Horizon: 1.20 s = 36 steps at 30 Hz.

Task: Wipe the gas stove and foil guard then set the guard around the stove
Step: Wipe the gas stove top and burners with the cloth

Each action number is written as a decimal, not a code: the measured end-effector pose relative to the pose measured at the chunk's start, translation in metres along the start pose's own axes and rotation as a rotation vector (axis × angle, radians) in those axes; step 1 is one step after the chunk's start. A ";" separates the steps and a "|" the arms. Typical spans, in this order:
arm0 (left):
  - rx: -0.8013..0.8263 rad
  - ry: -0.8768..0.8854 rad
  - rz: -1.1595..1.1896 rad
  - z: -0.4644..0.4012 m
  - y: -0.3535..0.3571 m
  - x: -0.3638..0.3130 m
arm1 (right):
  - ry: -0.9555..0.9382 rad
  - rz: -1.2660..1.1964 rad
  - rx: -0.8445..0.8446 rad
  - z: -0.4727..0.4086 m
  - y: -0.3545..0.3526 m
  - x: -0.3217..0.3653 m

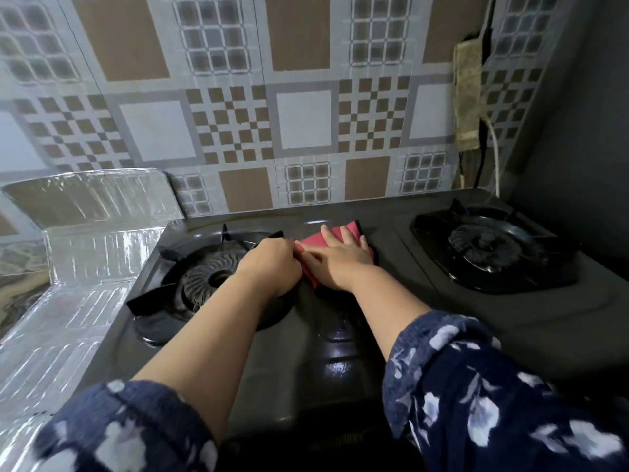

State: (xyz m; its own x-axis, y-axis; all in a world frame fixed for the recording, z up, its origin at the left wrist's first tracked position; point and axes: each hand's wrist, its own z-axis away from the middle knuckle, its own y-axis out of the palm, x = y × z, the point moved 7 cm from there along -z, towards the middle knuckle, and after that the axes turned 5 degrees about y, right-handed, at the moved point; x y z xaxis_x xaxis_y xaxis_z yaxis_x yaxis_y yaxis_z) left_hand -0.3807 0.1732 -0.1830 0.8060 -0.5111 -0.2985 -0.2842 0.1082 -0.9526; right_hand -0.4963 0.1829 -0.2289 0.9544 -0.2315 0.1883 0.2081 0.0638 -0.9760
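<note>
A black two-burner gas stove [391, 311] fills the middle of the head view. A red cloth [318, 239] lies flat on its top between the burners. My right hand [340, 258] presses flat on the cloth, fingers spread. My left hand [270, 264] is closed, pinching the cloth's left edge beside the left burner [211, 279]. The silver foil guard [85, 240] lies folded to the left of the stove, one panel leaning against the wall.
The right burner [486, 247] with its black grate sits at the far right. A patterned tile-print wall [272, 114] stands directly behind the stove. Cables and a taped strip [469, 97] hang at the back right corner, by a dark side wall.
</note>
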 end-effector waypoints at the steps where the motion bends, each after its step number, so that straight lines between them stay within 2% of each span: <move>1: -0.003 0.005 0.002 0.005 -0.002 -0.001 | 0.010 0.006 -0.003 0.012 0.001 0.001; 9: 0.013 0.140 0.025 0.039 -0.013 -0.016 | 0.035 -0.017 -0.035 0.090 0.005 -0.005; 12: 0.028 0.180 0.000 0.041 -0.008 -0.025 | 0.100 -0.015 -0.050 0.102 0.006 -0.021; 17: 0.075 0.200 -0.048 0.028 0.004 -0.040 | 0.214 -0.023 -0.085 0.087 0.001 -0.046; 21: 0.079 0.202 -0.063 0.002 0.011 -0.049 | 0.255 -0.006 -0.051 0.050 -0.010 -0.070; 29: 0.070 0.121 -0.017 -0.066 0.019 -0.055 | 0.110 0.030 0.101 -0.052 -0.025 -0.076; 33: 0.074 0.070 -0.038 -0.096 0.022 -0.057 | 0.005 0.153 0.262 -0.099 -0.027 -0.081; 36: 0.078 0.099 -0.029 -0.110 0.029 -0.070 | -0.123 0.284 0.340 -0.114 -0.037 -0.100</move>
State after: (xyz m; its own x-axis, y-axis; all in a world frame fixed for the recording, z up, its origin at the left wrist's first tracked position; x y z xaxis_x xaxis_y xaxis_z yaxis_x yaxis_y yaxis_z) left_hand -0.5029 0.1182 -0.1836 0.7571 -0.5961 -0.2675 -0.2175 0.1560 -0.9635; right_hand -0.6238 0.0932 -0.2241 0.9978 -0.0427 -0.0501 -0.0271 0.4277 -0.9035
